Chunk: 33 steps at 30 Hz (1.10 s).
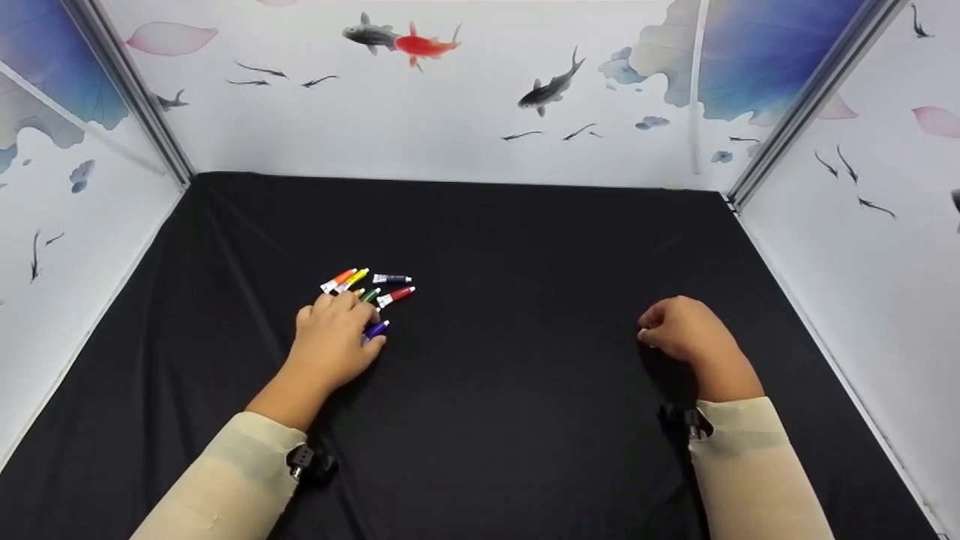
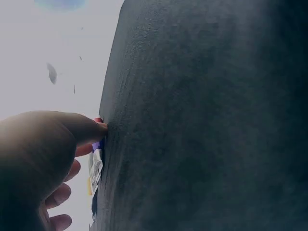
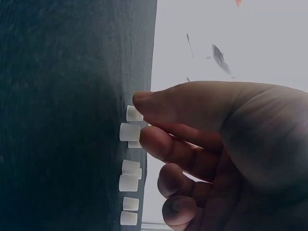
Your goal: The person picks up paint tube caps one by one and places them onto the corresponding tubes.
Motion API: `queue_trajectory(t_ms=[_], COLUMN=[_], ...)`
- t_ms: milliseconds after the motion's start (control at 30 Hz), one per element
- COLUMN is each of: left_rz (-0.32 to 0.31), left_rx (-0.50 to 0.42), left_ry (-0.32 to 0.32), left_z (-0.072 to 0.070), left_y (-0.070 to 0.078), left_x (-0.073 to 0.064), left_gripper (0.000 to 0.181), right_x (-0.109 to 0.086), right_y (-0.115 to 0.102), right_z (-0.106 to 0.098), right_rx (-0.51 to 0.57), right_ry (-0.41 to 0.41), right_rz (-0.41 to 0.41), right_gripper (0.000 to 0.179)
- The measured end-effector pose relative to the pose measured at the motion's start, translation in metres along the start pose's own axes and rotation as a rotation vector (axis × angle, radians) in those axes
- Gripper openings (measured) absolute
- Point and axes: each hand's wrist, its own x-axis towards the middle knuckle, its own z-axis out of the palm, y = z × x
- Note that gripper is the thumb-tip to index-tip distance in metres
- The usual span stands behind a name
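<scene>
On the black cloth point(image 1: 510, 360) several paint tubes with white caps lie in a loose group at the left. My left hand point(image 1: 332, 335) reaches over their near side, its thumb and forefinger on either side of a purple paint tube point(image 1: 377, 329). In the left wrist view that purple tube point(image 2: 97, 145) shows just past the thumb. My right hand point(image 1: 686, 335) is low over the cloth at the right. Its thumb and forefinger pinch a small white cylinder point(image 3: 134, 113), while several similar white cylinders point(image 3: 129, 183) stand under the other fingers. From the head view the hand hides most of them.
Beyond the left hand lie a red tube point(image 1: 397, 295), a dark blue tube point(image 1: 392, 279), an orange tube point(image 1: 341, 279) and a yellow tube point(image 1: 355, 279); a green tube point(image 1: 370, 295) is partly covered. White printed panels point(image 1: 450, 142) stand round the back and sides.
</scene>
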Motion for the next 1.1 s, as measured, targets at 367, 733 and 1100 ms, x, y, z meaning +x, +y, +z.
queue_trajectory(t_ms=[367,733,1100], left_rz=[-0.034,-0.071,-0.020], left_rx=[-0.026,-0.048,-0.060], left_ry=[0.001,0.004,0.060], left_z=[0.002,0.003,-0.005], left_y=[0.002,0.006,0.018], left_x=[0.000,-0.001,-0.002], left_gripper=[0.025,0.022,0.017], right_x=[0.000,0.000,-0.002], right_y=[0.000,-0.001,-0.011], right_z=[0.002,0.004,-0.002], right_rx=[-0.014,-0.012,0.054], right_ry=[-0.009,-0.012,0.037], right_rz=[0.003,0.009,-0.038], right_gripper=[0.019,0.019,0.017])
